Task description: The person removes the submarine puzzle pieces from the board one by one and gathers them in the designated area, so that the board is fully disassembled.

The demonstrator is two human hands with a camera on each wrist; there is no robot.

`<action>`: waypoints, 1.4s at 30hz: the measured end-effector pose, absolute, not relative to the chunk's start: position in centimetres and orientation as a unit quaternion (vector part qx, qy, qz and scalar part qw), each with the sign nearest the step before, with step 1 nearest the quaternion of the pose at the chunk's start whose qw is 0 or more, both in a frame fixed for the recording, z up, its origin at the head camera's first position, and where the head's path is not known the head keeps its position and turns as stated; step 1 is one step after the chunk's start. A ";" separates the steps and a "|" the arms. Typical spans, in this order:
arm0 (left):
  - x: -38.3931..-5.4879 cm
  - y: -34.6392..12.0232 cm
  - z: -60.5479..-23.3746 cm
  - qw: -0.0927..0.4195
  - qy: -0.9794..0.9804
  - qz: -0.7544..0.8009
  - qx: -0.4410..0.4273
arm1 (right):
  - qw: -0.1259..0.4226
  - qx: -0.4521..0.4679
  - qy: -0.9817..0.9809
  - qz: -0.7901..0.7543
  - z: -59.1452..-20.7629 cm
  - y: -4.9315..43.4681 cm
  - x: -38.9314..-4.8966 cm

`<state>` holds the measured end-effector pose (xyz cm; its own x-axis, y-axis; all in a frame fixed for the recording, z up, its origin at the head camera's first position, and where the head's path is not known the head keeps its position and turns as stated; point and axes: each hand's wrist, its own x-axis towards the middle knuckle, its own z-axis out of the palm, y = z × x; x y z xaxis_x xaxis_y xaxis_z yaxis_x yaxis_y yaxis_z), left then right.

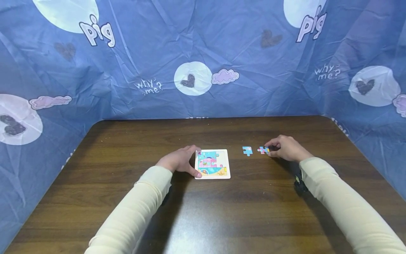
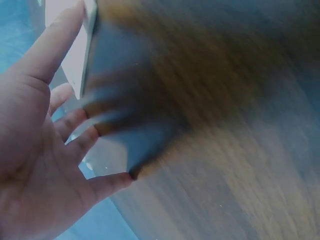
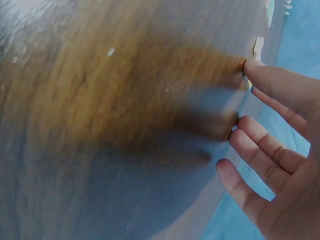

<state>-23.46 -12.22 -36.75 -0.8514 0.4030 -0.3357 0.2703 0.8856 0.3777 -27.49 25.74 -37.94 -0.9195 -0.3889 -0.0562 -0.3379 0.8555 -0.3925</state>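
A square jigsaw puzzle in a white tray (image 1: 213,177) lies on the table, its picture partly filled in, with bare white at the upper right. My left hand (image 1: 180,160) holds the tray at its left side, thumb on the near corner and fingers at the far corner. In the left wrist view the thumb overlaps the tray (image 2: 75,65). My right hand (image 1: 287,148) pinches a puzzle piece with yellow on it (image 3: 249,85) between thumb and index finger. Just left of the fingertips shows a pink and blue part (image 1: 262,150); whether it is a separate piece, I cannot tell.
A light blue puzzle piece (image 1: 247,150) lies between the tray and the right hand. The brown wooden table (image 1: 222,215) extends around everything. Blue printed cloth (image 1: 203,46) hangs behind the table and at both sides.
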 end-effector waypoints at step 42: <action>-23.3 -11.5 -36.5 0.209 0.957 0.091 0.178 | 0.026 -0.244 0.939 -0.240 -37.2 21.1 -25.1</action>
